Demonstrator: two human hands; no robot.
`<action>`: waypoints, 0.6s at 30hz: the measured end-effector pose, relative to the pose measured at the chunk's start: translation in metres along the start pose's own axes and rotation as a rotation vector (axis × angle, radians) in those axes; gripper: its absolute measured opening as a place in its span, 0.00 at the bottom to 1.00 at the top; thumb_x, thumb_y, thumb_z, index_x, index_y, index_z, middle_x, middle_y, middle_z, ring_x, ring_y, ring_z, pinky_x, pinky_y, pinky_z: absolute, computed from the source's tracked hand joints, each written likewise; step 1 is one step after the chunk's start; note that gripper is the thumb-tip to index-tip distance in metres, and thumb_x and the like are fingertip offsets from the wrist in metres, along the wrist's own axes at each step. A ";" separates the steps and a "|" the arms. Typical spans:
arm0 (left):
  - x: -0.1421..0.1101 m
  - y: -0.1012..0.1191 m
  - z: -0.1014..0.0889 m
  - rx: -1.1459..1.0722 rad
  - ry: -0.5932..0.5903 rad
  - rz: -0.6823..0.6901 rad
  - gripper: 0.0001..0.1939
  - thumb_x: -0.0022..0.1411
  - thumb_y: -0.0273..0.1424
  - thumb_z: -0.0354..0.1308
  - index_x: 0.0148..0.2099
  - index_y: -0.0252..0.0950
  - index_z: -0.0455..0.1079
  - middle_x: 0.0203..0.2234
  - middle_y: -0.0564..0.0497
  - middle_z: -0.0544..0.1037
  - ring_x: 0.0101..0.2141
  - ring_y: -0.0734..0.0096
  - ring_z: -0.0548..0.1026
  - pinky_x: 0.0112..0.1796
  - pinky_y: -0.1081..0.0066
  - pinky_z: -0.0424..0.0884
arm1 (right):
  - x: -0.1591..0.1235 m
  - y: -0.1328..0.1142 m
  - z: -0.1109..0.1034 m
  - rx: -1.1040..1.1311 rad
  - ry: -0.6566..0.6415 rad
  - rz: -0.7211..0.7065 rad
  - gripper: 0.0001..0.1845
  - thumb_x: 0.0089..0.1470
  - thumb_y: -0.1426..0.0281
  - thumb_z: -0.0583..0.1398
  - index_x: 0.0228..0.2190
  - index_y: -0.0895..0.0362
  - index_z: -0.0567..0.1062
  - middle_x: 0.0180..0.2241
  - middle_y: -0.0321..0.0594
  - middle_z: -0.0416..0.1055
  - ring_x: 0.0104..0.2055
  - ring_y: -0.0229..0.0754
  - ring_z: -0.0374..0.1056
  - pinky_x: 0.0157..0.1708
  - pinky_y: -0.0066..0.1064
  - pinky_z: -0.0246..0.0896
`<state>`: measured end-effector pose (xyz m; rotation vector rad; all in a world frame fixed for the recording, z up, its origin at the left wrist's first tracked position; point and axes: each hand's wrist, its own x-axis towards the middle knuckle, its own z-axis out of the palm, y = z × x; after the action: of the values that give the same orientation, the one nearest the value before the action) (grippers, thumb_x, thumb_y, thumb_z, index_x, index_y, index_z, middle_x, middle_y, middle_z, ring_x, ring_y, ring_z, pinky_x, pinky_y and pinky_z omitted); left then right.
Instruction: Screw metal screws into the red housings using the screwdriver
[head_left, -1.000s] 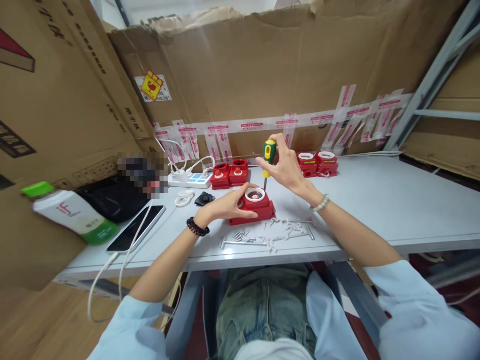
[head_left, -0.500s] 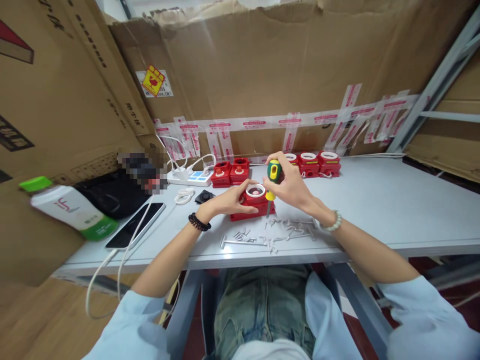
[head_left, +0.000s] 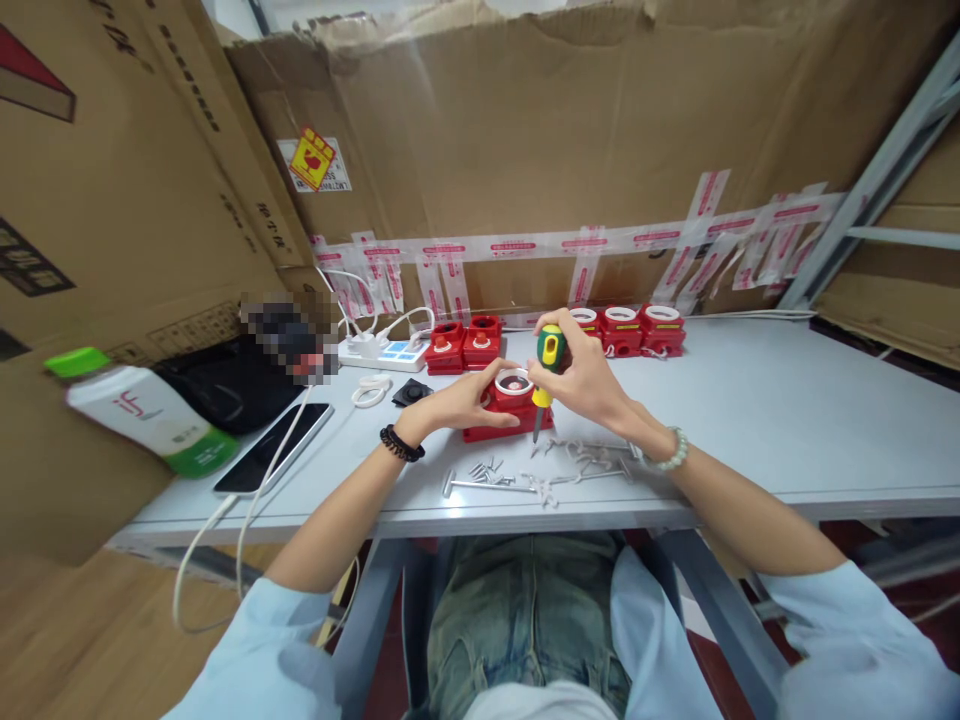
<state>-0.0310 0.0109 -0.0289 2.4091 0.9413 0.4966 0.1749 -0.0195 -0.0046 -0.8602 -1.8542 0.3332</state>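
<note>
My left hand [head_left: 471,398] is closed around the left side of a red box [head_left: 491,432] with a white ring and a round window on top. In my right hand [head_left: 594,380] is a screwdriver [head_left: 551,348] with a green and yellow handle. Its shaft points down beside the front right of the box, and a small screw seems to be at the tip, just over the table. Closer to me lie several loose screws [head_left: 487,468], metal T-shaped rods [head_left: 495,486] and tangled white cords [head_left: 589,452].
Two red boxes [head_left: 463,350] without rings stand behind my left hand, and three ringed ones [head_left: 624,335] at the back right. Left are a power strip [head_left: 390,354], coiled cable [head_left: 371,390], black square part [head_left: 412,392], phone [head_left: 277,448] and bottle [head_left: 146,415]. Cardboard [head_left: 487,150] walls the back.
The view has shifted slightly. Both hands keep their grips, and the screwdriver leans a little more, its tip still low beside the red box.
</note>
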 end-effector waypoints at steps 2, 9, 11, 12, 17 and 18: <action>0.000 0.001 0.000 -0.025 -0.003 0.006 0.37 0.54 0.45 0.64 0.61 0.39 0.55 0.50 0.44 0.74 0.46 0.57 0.74 0.47 0.62 0.69 | 0.002 -0.002 -0.006 -0.005 0.050 -0.019 0.14 0.47 0.71 0.61 0.37 0.53 0.63 0.24 0.28 0.58 0.22 0.32 0.55 0.23 0.28 0.54; -0.001 0.001 -0.001 -0.052 -0.011 0.001 0.37 0.54 0.45 0.65 0.61 0.40 0.56 0.56 0.42 0.71 0.54 0.55 0.71 0.53 0.60 0.67 | 0.013 0.004 -0.030 -0.120 0.343 -0.100 0.13 0.51 0.68 0.60 0.39 0.51 0.64 0.29 0.34 0.59 0.25 0.37 0.56 0.24 0.34 0.60; -0.001 0.001 -0.001 -0.039 -0.015 -0.004 0.37 0.55 0.45 0.65 0.61 0.39 0.55 0.56 0.42 0.71 0.54 0.54 0.71 0.52 0.60 0.67 | 0.014 0.008 -0.033 -0.149 0.398 -0.104 0.13 0.51 0.68 0.60 0.40 0.50 0.65 0.30 0.35 0.61 0.25 0.38 0.56 0.24 0.35 0.60; -0.001 0.000 -0.001 -0.034 -0.015 -0.004 0.37 0.55 0.45 0.64 0.61 0.39 0.55 0.55 0.42 0.71 0.54 0.54 0.72 0.52 0.60 0.67 | 0.015 0.009 -0.033 -0.160 0.419 -0.106 0.14 0.51 0.68 0.60 0.40 0.50 0.65 0.31 0.36 0.61 0.26 0.38 0.57 0.25 0.36 0.61; 0.000 0.000 -0.001 -0.032 -0.003 0.013 0.37 0.54 0.45 0.65 0.61 0.40 0.55 0.56 0.42 0.70 0.53 0.55 0.72 0.52 0.60 0.67 | 0.016 0.015 -0.030 -0.167 0.423 -0.091 0.14 0.51 0.67 0.61 0.40 0.50 0.66 0.28 0.35 0.60 0.25 0.38 0.57 0.25 0.36 0.61; 0.000 0.000 -0.001 -0.034 -0.002 0.014 0.37 0.54 0.45 0.65 0.61 0.41 0.55 0.57 0.42 0.70 0.53 0.55 0.72 0.52 0.60 0.67 | 0.016 0.015 -0.029 -0.160 0.416 -0.087 0.14 0.51 0.67 0.60 0.41 0.50 0.66 0.28 0.34 0.59 0.25 0.38 0.56 0.24 0.36 0.60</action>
<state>-0.0314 0.0110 -0.0284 2.3869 0.9081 0.5112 0.2035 -0.0019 0.0110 -0.8784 -1.5361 -0.0503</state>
